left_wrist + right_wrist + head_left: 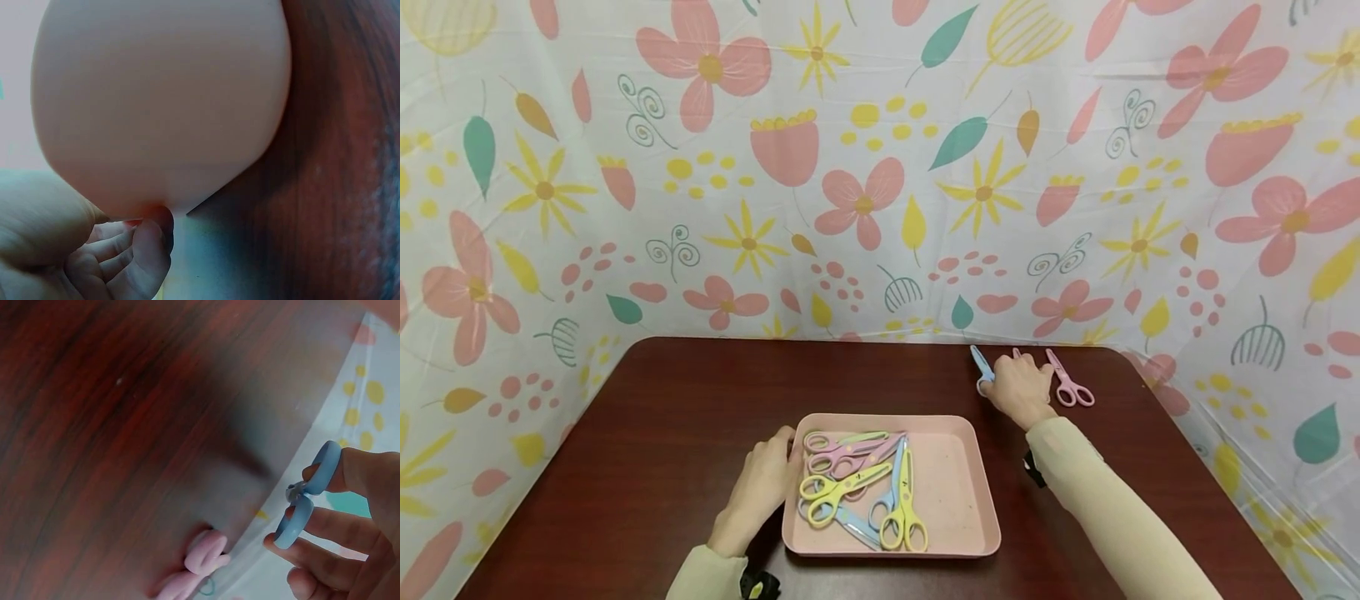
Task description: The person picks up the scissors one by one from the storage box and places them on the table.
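Observation:
My left hand grips the left side of a pink tray; in the left wrist view, curled fingers meet the edge of the tray. Toward the table's back right, my right hand is at blue scissors. The right wrist view shows its fingertips pinching the blue handle loops. A pink pair is mostly hidden behind this hand, and more pink scissors lie to its right. Pink handles also show in the right wrist view.
Several yellow scissors, blue scissors and pink scissors lie overlapping in the tray's left and middle part. A flowered cloth stands along the back and sides of the dark table.

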Available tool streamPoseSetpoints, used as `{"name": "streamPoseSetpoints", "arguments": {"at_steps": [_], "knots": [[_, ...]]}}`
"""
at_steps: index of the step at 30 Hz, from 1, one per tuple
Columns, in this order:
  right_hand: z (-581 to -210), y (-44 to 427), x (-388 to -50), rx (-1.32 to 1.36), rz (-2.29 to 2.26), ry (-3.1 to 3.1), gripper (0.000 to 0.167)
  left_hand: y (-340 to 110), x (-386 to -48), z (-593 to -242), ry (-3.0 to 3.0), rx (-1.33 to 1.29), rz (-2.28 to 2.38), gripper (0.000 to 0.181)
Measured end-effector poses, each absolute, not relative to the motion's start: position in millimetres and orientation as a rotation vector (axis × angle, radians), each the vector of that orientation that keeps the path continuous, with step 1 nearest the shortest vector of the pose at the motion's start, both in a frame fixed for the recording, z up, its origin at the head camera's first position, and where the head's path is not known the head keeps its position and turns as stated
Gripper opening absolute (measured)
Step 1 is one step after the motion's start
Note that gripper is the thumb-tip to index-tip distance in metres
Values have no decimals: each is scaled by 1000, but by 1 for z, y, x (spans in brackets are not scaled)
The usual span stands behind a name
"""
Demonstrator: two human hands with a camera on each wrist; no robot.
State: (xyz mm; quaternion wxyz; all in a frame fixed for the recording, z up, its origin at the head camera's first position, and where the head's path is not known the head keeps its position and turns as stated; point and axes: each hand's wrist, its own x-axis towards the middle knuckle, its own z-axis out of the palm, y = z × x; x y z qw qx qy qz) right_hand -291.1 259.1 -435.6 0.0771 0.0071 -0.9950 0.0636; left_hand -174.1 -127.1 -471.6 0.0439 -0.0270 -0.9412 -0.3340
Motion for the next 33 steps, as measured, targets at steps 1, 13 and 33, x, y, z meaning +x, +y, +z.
{"name": "streamPoseSetpoints", "arguments": {"at_steps": [1,13,33], "knots": [[-436,259,-293,13,191,-2984,29,-127,-174,-472,-2878,-79,-1021,22],[-450,268,-307,-111,164,-3036,31,-126,-173,-470,-2867,-93,-1023,18],[-453,263,-309,-97,114,-3097,21,-127,-173,-470,-2877,-79,-1025,19]]}}
